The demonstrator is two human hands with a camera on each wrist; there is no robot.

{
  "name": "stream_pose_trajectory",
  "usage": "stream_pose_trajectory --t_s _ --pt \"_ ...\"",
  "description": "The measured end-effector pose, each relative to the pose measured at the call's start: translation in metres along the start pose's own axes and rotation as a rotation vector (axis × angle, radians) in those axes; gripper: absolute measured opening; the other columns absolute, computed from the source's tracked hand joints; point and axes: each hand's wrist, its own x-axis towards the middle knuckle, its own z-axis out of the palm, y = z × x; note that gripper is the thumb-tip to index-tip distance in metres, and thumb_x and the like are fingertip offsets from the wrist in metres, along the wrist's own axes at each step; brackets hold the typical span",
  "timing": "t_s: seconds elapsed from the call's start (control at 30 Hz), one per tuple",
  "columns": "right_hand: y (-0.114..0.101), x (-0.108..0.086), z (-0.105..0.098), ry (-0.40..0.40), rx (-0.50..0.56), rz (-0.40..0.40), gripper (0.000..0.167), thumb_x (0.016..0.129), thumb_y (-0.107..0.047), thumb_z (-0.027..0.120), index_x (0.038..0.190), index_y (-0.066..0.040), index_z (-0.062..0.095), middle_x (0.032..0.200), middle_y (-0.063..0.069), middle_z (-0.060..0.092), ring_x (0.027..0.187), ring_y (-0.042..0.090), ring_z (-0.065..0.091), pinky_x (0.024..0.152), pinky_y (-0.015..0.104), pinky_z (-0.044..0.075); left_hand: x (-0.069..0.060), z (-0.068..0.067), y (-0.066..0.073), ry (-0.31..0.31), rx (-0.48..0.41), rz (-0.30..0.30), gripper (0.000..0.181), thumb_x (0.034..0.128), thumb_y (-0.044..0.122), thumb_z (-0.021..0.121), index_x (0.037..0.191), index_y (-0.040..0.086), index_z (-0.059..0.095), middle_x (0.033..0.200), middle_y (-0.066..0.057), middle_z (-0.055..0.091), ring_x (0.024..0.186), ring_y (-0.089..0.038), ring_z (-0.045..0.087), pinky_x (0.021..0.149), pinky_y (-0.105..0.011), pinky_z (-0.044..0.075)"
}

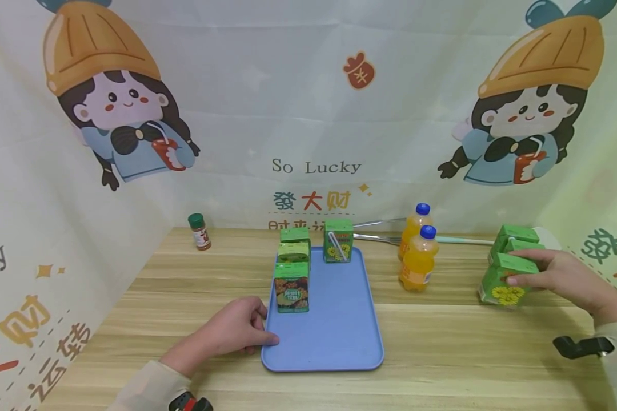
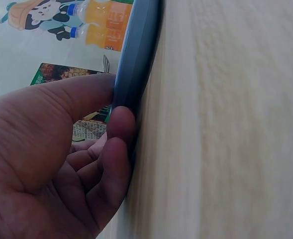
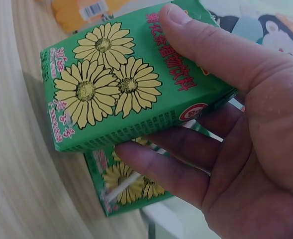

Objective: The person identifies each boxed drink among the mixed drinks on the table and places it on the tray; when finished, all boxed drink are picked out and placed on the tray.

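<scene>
My left hand (image 1: 236,326) pinches the left rim of a blue tray (image 1: 334,337), thumb on top and fingers curled at the edge, as the left wrist view also shows. On the tray's left side stand several green drink cartons in a row, the front one (image 1: 292,288) with a brown picture. Another green carton (image 1: 338,242) with a straw is at the far end of the tray. At the right, my right hand (image 1: 565,279) grips a green chrysanthemum drink carton (image 3: 106,84) between thumb and fingers, slightly tilted. More green cartons (image 1: 516,235) stand behind it.
Two orange drink bottles (image 1: 419,262) with blue caps stand right of the tray. Long-handled utensils (image 1: 380,237) lie along the back, near the cloth wall (image 1: 288,85). A small spice jar (image 1: 200,233) with a green lid is at the back left.
</scene>
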Motion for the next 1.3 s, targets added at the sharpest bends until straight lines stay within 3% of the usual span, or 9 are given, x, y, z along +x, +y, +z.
stream_pose_trajectory --t_s 0.3,0.47,0.9,1.07,1.3 --pt "-0.023 0.003 0.007 -0.004 0.030 -0.075 0.064 0.101 -0.015 0.085 0.152 0.011 0.057 0.114 0.013 0.073 0.087 0.012 0.067 0.070 0.034 0.058 0.001 -0.001 0.002 -0.002 0.017 -0.009 0.051 0.0895 0.025 0.097 0.118 -0.003 0.065 0.071 -0.001 0.071 0.054 -0.016 0.064 0.053 -0.033 0.053" --pt "-0.035 0.003 0.013 -0.005 0.036 -0.098 0.063 0.100 -0.017 0.086 0.152 0.007 0.059 0.109 0.009 0.070 0.086 0.014 0.064 0.067 0.033 0.054 0.001 -0.001 0.002 -0.003 0.012 -0.011 0.050 0.0896 0.025 0.096 0.118 -0.003 0.065 0.072 -0.002 0.071 0.054 -0.017 0.065 0.053 -0.034 0.054" --pt "-0.066 0.006 0.026 -0.039 0.130 -0.119 0.064 0.099 -0.015 0.087 0.152 0.008 0.059 0.118 0.015 0.073 0.091 0.017 0.070 0.076 0.033 0.062 0.000 -0.001 0.002 0.002 0.008 -0.001 0.050 0.0890 0.024 0.097 0.117 -0.003 0.065 0.072 -0.001 0.071 0.054 -0.017 0.065 0.052 -0.034 0.054" --pt "-0.076 0.006 0.032 -0.039 0.156 -0.153 0.061 0.098 -0.013 0.087 0.150 0.008 0.062 0.114 0.014 0.077 0.089 0.016 0.072 0.076 0.032 0.063 0.001 -0.001 0.001 0.003 0.019 0.002 0.050 0.0890 0.024 0.097 0.117 -0.003 0.066 0.071 -0.001 0.071 0.054 -0.017 0.065 0.053 -0.034 0.054" --pt "-0.092 0.008 0.043 -0.095 0.223 -0.166 0.060 0.099 -0.012 0.086 0.150 0.007 0.061 0.116 0.015 0.079 0.092 0.018 0.075 0.080 0.032 0.064 -0.001 -0.002 0.003 -0.004 0.004 -0.004 0.051 0.0894 0.025 0.097 0.118 -0.003 0.065 0.071 -0.002 0.071 0.054 -0.018 0.065 0.054 -0.034 0.054"
